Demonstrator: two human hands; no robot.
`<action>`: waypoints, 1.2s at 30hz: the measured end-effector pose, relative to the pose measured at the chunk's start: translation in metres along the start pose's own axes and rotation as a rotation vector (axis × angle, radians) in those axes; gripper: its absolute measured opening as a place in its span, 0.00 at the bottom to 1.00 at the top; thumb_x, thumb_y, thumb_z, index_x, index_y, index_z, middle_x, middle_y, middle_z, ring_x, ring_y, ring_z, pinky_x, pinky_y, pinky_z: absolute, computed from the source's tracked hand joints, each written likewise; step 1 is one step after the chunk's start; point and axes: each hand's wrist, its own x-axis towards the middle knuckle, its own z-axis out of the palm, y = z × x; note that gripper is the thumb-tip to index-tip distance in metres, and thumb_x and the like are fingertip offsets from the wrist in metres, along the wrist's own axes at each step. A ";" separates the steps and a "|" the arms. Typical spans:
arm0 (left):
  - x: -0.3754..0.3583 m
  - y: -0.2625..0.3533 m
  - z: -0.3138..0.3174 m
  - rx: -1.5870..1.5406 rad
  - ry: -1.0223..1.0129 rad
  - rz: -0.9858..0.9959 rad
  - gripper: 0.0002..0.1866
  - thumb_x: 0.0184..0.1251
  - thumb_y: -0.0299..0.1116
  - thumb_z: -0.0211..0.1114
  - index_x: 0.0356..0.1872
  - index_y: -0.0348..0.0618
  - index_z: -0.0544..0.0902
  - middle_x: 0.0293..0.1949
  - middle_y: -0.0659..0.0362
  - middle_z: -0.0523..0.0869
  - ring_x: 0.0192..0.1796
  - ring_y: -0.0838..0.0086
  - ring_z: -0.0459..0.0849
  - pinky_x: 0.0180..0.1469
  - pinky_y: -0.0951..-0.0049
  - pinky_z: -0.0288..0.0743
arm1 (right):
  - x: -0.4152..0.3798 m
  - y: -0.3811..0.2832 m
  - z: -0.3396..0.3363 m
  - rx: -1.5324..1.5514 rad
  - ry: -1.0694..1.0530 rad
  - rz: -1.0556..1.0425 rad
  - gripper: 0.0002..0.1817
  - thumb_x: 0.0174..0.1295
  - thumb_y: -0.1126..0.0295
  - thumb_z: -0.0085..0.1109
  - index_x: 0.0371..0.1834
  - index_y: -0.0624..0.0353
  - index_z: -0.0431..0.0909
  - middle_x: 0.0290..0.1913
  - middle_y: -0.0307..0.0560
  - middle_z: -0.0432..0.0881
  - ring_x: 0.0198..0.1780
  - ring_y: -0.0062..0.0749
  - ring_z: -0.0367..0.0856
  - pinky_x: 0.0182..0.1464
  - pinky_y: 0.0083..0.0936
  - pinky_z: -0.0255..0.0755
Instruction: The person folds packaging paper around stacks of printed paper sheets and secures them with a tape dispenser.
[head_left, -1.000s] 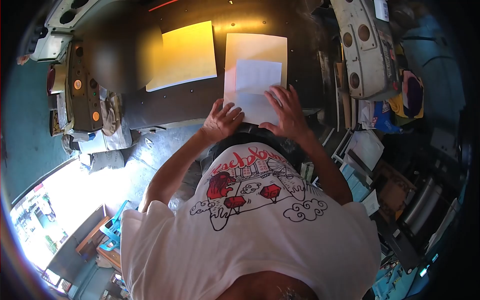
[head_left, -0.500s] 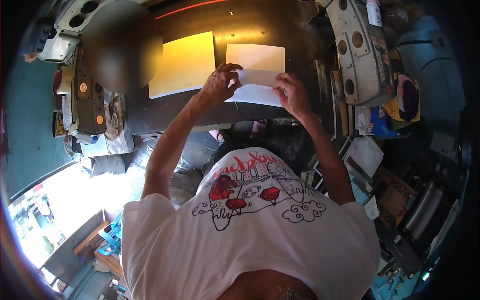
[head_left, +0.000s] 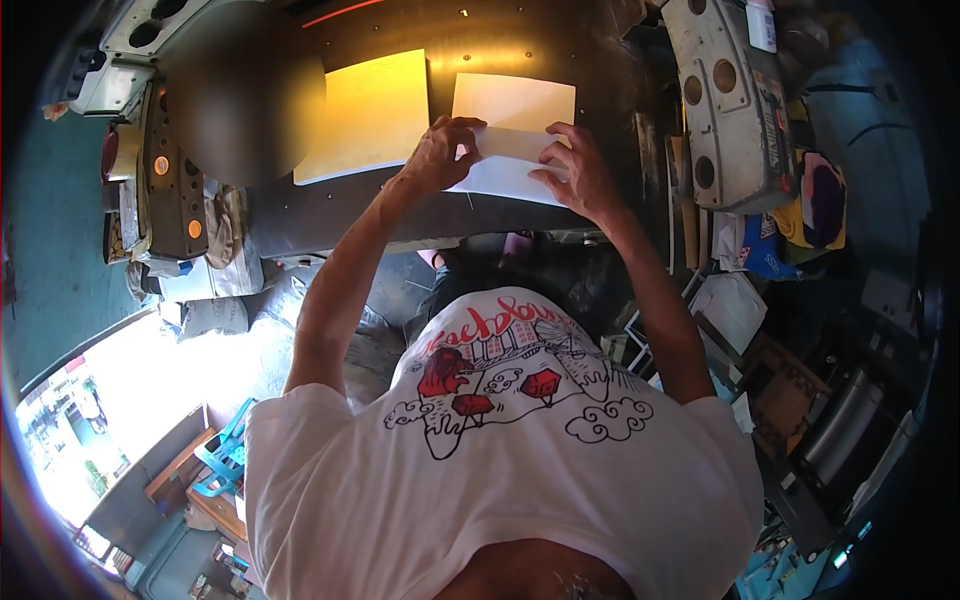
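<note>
A white sheet of paper (head_left: 510,178) lies near the front edge of the dark tabletop, with a lifted strip across its middle. My left hand (head_left: 445,153) is closed on the sheet's left side, thumb and fingers curled together. At the right side, my right hand (head_left: 583,175) has its thumb and fingers apart, the tips over or touching the paper; exact contact is hard to see. Further back, the sheet's far part (head_left: 515,97) is lit warm. Left of my left hand rests a stack of paper (head_left: 375,115), yellow under the light.
The dark worktable (head_left: 340,210) carries small studs. A perforated metal machine part (head_left: 735,110) stands right, with a white bottle (head_left: 761,27) above it. Another metal frame (head_left: 178,200) is left, beside a blurred round patch. Bags and boxes crowd both sides.
My right hand has opened from a pinch on the paper's right edge, its fingers now spread. My left hand stays at the left side. The view has shifted slightly.
</note>
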 end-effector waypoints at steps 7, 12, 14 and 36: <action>0.002 -0.001 0.004 -0.043 0.036 -0.039 0.02 0.56 0.23 0.75 0.27 0.40 0.89 0.61 0.56 0.91 0.57 0.54 0.85 0.65 0.60 0.79 | 0.004 0.007 0.009 -0.002 0.005 0.003 0.12 0.51 0.74 0.81 0.33 0.56 0.83 0.55 0.52 0.80 0.58 0.53 0.80 0.60 0.45 0.75; 0.000 -0.002 0.008 -0.010 0.071 -0.003 0.03 0.56 0.22 0.73 0.30 0.41 0.89 0.59 0.54 0.91 0.59 0.53 0.84 0.67 0.61 0.77 | 0.009 0.005 0.012 -0.051 0.003 -0.002 0.11 0.49 0.77 0.79 0.31 0.56 0.83 0.51 0.50 0.80 0.53 0.53 0.80 0.55 0.46 0.76; -0.001 -0.001 0.007 0.035 0.089 0.076 0.08 0.56 0.22 0.73 0.37 0.42 0.89 0.60 0.53 0.89 0.60 0.53 0.83 0.69 0.59 0.75 | 0.009 0.005 0.012 -0.062 0.008 -0.012 0.13 0.48 0.77 0.79 0.33 0.56 0.82 0.50 0.49 0.80 0.53 0.53 0.80 0.55 0.46 0.76; -0.059 0.074 0.056 0.427 0.120 0.174 0.32 0.52 0.18 0.64 0.64 0.36 0.81 0.66 0.48 0.82 0.71 0.53 0.78 0.74 0.56 0.73 | 0.122 0.085 0.041 -0.332 -0.356 0.244 0.28 0.53 0.56 0.78 0.56 0.51 0.83 0.61 0.52 0.82 0.64 0.45 0.77 0.65 0.48 0.69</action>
